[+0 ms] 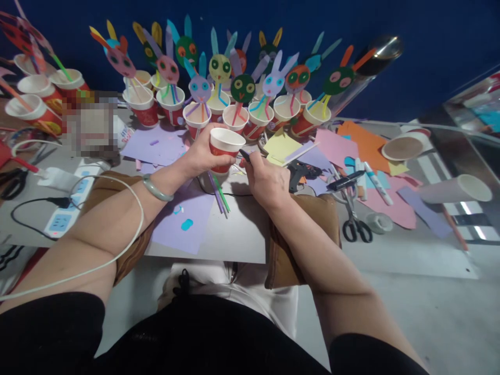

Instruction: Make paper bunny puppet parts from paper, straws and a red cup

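Note:
My left hand (201, 153) is wrapped round a red paper cup (226, 146) with a white rim, held upright above the table. In my right hand (267, 177) is a dark pen-like tool (244, 154), its tip close to the cup's right side; whether it touches the cup I cannot tell. Below the cup, purple and green straws (219, 195) lie on the table. Under my left forearm a sheet of lilac paper (183, 224) carries small blue scraps. Behind the cup stand several red cups with paper rabbit heads (200, 89) on straw stems.
At right lie scissors (356, 224), a tape roll (379, 223), markers (378, 183), a black glue gun (302, 174) and coloured paper (369, 140). A tipped white cup (459, 188) lies beyond. At left is a power strip (64, 219); a white cable (138, 219) crosses my left arm.

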A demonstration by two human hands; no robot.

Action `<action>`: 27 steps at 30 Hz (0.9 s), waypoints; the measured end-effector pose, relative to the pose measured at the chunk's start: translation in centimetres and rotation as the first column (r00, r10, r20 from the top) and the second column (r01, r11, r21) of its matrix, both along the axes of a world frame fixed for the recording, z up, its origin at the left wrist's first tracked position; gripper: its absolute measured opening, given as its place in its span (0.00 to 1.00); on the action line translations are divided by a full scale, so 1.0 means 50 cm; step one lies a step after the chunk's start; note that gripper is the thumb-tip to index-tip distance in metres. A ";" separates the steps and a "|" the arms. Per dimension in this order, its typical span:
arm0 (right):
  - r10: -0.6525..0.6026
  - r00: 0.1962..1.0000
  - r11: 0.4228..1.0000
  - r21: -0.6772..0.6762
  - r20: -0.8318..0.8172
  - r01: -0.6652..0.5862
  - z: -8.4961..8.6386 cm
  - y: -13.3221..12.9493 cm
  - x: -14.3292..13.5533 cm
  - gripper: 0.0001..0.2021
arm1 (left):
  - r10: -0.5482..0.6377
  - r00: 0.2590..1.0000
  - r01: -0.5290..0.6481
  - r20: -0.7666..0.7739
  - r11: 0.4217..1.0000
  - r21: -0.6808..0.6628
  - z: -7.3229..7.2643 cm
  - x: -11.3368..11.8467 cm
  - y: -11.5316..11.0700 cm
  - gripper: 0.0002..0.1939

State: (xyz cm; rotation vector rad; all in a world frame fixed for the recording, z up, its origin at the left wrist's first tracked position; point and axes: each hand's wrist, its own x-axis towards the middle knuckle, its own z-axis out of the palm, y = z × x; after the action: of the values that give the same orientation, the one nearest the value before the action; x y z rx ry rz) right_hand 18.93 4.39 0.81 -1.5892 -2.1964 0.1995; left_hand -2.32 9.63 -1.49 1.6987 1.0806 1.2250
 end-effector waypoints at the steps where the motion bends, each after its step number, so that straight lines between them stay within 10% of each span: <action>1: 0.015 0.997 0.999 -0.033 -0.082 -0.017 -0.001 0.001 -0.001 0.14 | -0.003 1.000 0.003 -0.004 1.000 0.008 0.000 -0.001 0.000 0.43; 4: 0.065 0.861 0.946 -0.245 -0.505 -0.215 0.000 0.009 0.000 0.19 | -0.015 0.999 0.016 -0.029 0.999 0.041 0.003 -0.004 0.001 0.44; 7: -0.091 0.583 0.740 -0.447 -0.807 -0.503 0.009 0.015 0.006 0.24 | -0.034 0.999 0.036 -0.035 0.997 0.067 0.005 -0.004 0.002 0.46; 10: -0.225 0.477 0.580 -0.510 -0.850 -0.636 0.018 0.019 0.011 0.24 | -0.039 0.999 0.041 -0.022 0.996 0.084 0.005 -0.003 0.004 0.47; 13: -0.114 0.562 0.704 -0.465 -0.819 -0.536 0.013 0.019 0.012 0.23 | -0.029 0.999 0.034 -0.044 0.994 0.106 0.001 -0.004 0.004 0.47; 17: 0.079 0.929 0.975 -0.164 -0.362 -0.147 0.000 0.010 0.006 0.16 | -0.007 0.993 0.021 -0.114 0.992 0.122 -0.004 -0.007 0.005 0.46; 21: 0.026 0.999 0.999 -0.037 -0.025 -0.027 -0.001 0.003 0.004 0.15 | 0.011 0.991 0.004 -0.137 0.994 0.109 -0.005 -0.010 0.006 0.46; 27: 0.046 0.764 0.860 -0.363 -0.644 -0.357 -0.005 0.018 0.006 0.22 | -0.012 0.992 0.026 -0.123 0.993 0.112 -0.005 -0.004 0.004 0.45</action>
State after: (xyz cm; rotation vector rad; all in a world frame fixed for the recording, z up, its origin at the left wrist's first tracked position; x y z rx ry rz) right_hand 19.21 5.28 0.58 -1.2151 -1.8430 1.2293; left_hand -2.50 9.82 -1.75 1.8871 1.0816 1.2032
